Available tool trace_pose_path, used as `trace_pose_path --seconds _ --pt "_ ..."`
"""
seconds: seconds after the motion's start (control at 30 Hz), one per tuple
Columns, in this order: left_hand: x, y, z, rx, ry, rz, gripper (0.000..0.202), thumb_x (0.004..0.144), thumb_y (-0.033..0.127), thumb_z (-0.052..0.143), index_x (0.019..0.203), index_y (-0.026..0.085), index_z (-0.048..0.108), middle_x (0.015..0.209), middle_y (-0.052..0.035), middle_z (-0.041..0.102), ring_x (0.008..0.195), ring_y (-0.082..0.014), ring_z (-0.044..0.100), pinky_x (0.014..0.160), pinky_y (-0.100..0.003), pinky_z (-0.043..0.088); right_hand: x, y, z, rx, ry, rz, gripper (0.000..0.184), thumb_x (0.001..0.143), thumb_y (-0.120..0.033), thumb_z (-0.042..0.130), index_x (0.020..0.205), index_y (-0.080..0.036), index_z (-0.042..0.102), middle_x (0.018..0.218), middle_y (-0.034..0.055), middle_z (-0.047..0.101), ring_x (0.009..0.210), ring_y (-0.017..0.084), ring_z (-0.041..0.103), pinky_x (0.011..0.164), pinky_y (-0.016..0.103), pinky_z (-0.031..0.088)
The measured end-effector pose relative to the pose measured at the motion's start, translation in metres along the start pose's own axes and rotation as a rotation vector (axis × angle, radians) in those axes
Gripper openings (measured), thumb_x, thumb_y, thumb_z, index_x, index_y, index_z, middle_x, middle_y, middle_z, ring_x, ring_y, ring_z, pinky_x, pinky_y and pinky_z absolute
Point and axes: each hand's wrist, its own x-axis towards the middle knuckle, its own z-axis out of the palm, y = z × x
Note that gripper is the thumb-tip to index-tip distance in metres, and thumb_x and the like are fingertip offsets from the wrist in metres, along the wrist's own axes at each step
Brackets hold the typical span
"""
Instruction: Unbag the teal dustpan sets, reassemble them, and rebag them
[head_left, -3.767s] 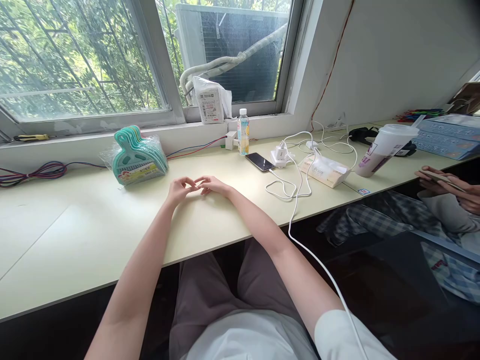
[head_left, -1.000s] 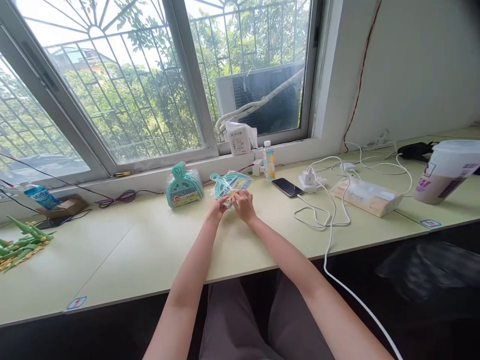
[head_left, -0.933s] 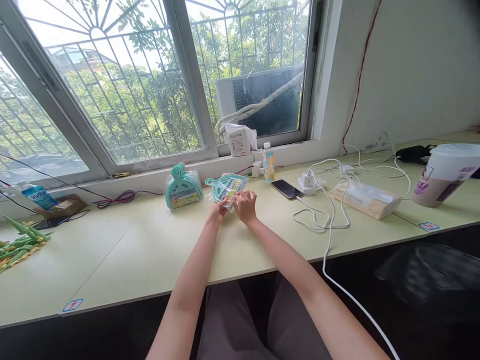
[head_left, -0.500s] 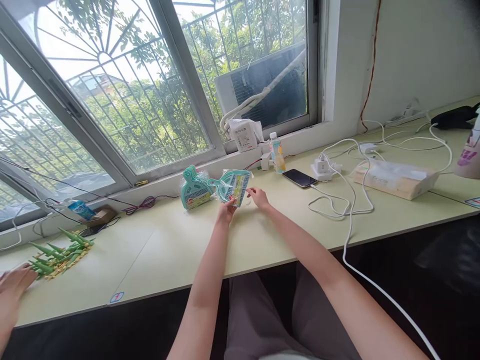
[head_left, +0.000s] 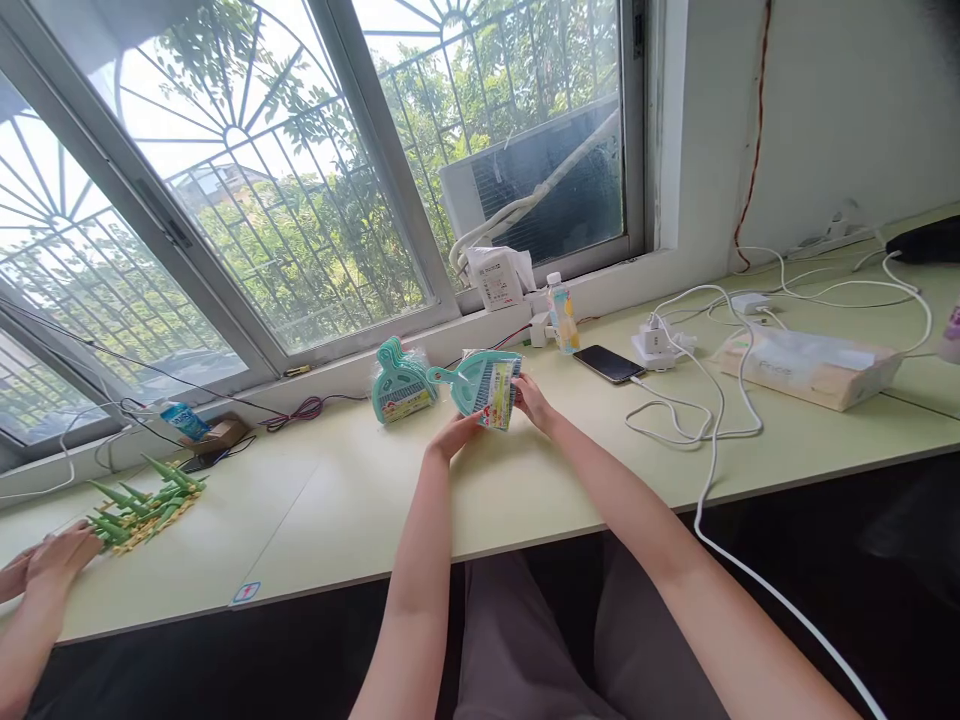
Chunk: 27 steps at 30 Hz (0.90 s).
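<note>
Between my hands is a teal dustpan set [head_left: 471, 382] with a striped, bristle-like part and a yellow printed label; its handle points left. My left hand [head_left: 454, 436] is closed on its lower edge, and my right hand [head_left: 534, 404] grips its right edge, the fingertips partly hidden behind it. It is held just above the table [head_left: 375, 500]. Left of it, several similar teal dustpan sets [head_left: 401, 385] stand bunched in clear plastic wrap against the window ledge.
To the right lie a phone [head_left: 609, 364], a drink bottle [head_left: 562, 315], a white charger [head_left: 654, 342] with looping cables and a tissue pack [head_left: 810, 365]. At far left another person's hands [head_left: 64, 555] touch green spiky pieces [head_left: 142, 510].
My right hand has closed on the dustpan set's right edge, where it was apart before. The set has turned to face me more fully. The view has shifted slightly left.
</note>
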Motion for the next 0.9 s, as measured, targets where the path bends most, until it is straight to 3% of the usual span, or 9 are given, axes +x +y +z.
trace_pose_path --seconds 0.13,0.27,0.33,0.47,0.6,0.73,0.83,0.9 --pt "-0.003 0.001 0.003 -0.087 0.084 -0.014 0.036 0.082 0.021 0.069 0.117 0.016 0.065 0.116 -0.0137 0.068 0.106 -0.0223 0.065 0.108 -0.043 0.042 -0.005 0.000 0.000 0.015 -0.092 -0.001 0.029 0.079 -0.031 0.062 0.106 -0.023 0.054 0.098 0.0015 0.069 0.077 0.014 0.066 0.073 0.027 0.055" --pt "0.000 0.003 0.002 -0.193 0.139 -0.014 0.026 0.088 0.026 0.062 0.113 0.018 0.066 0.110 -0.0118 0.069 0.100 -0.0207 0.067 0.096 -0.039 0.052 -0.007 0.001 0.000 -0.067 -0.030 0.028 0.038 0.076 -0.016 0.067 0.109 -0.023 0.051 0.095 0.0033 0.070 0.084 0.016 0.068 0.082 0.032 0.056" --pt "0.003 0.003 -0.002 -0.246 0.249 -0.003 0.023 0.092 0.030 0.057 0.109 0.018 0.066 0.101 -0.0090 0.071 0.094 -0.0183 0.068 0.090 -0.035 0.054 -0.007 0.002 0.000 -0.101 0.007 0.031 0.038 0.075 -0.014 0.070 0.107 -0.023 0.052 0.093 0.0039 0.070 0.084 0.017 0.069 0.084 0.035 0.057" --pt "0.010 0.000 -0.014 -0.314 0.504 0.031 0.013 0.092 0.023 0.057 0.100 0.018 0.066 0.085 -0.0039 0.070 0.077 -0.0120 0.067 0.082 -0.026 0.054 -0.008 -0.001 -0.001 -0.140 0.023 0.050 0.032 0.075 -0.013 0.071 0.103 -0.022 0.056 0.090 0.0046 0.071 0.081 0.018 0.069 0.085 0.038 0.057" --pt "0.013 -0.002 -0.021 -0.412 0.644 0.129 0.013 0.090 0.020 0.060 0.101 0.021 0.066 0.088 -0.0025 0.071 0.077 -0.0097 0.068 0.074 -0.020 0.052 -0.012 -0.010 -0.004 -0.158 -0.047 0.076 0.033 0.076 -0.009 0.068 0.106 -0.020 0.059 0.088 0.0052 0.073 0.079 0.019 0.070 0.085 0.040 0.057" --pt "0.013 0.002 -0.024 -0.518 0.741 0.192 0.017 0.094 0.017 0.050 0.103 0.020 0.065 0.084 -0.0026 0.071 0.075 -0.0089 0.068 0.073 -0.019 0.053 -0.014 -0.013 -0.004 -0.161 -0.092 0.091 0.031 0.075 -0.006 0.067 0.103 -0.018 0.061 0.086 0.0055 0.073 0.077 0.019 0.070 0.082 0.039 0.058" --pt "0.007 0.008 -0.033 -0.567 0.808 0.264 0.024 0.098 0.020 0.041 0.107 0.020 0.063 0.089 -0.0042 0.072 0.084 -0.0097 0.069 0.078 -0.020 0.054 -0.012 -0.013 -0.006 -0.169 -0.078 0.073 0.031 0.074 -0.006 0.066 0.102 -0.018 0.063 0.085 0.0050 0.074 0.076 0.019 0.070 0.080 0.039 0.058" --pt "-0.001 0.011 -0.043 -0.536 0.912 0.296 0.030 0.101 0.026 0.033 0.114 0.020 0.059 0.100 -0.0062 0.071 0.093 -0.0101 0.069 0.079 -0.019 0.053 -0.009 -0.013 -0.011 -0.169 -0.033 0.049 0.031 0.074 -0.005 0.064 0.102 -0.018 0.062 0.084 0.0047 0.073 0.076 0.019 0.070 0.080 0.039 0.058"
